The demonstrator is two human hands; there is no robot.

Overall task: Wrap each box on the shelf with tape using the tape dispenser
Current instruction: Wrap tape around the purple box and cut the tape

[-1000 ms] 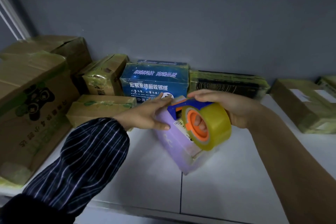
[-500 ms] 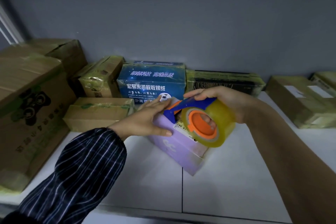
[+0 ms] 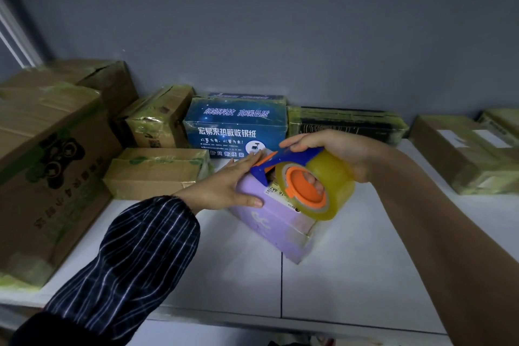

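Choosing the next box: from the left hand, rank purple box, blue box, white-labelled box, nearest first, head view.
1. purple box: under the left hand, touching.
2. blue box: just behind, at the back.
3. white-labelled box: far right.

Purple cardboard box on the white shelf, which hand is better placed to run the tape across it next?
Right. The right hand grips the blue and orange tape dispenser, its blade end at the top of the purple cardboard box; the left hand lies flat on the box, steadying it.
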